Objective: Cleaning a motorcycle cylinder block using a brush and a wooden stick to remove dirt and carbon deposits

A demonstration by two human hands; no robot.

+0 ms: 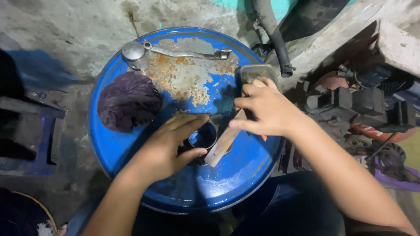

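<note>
On top of the blue drum [131, 153], seen from the head cam, the left hand [168, 146] has its fingers curled around a dark metal ring [202, 136], pinning it to the wet, glossy lid, while the right hand [262, 109] grips a flat worn wooden strip [221, 146] angled down at the ring's edge. Looks like mid-job to me, ring not freed or set aside yet, and around it sit a crumpled dark purple rag [129, 100], a rusty flaking patch [188, 74] and a dull metal lever with a round cap [175, 52].

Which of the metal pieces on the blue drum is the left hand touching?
The short metal ring near the drum's centre, cupped by the left hand. The long metal lever with its round cap lies untouched at the far rim.
</note>
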